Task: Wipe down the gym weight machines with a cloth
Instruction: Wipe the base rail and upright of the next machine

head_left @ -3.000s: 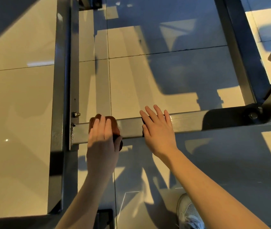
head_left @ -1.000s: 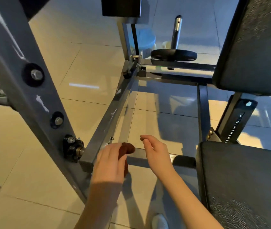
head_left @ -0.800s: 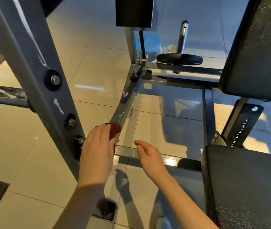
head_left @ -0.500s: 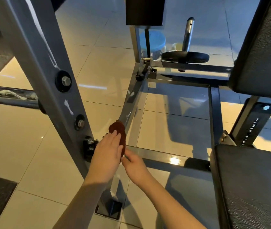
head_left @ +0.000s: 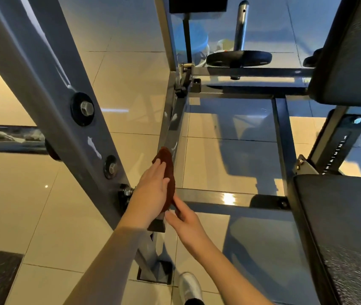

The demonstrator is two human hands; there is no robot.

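Head view: left hand (head_left: 153, 188) flat-fingered on cloth (head_left: 167, 166), right hand (head_left: 186, 219) relaxed beside; narrow rail (head_left: 175, 128) could let cloth slip.

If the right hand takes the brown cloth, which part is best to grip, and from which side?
Grip the cloth by its lower end, free below the left hand. Come from the right: the left palm covers its left side, the rail backs it, and the right hand is beside that end.
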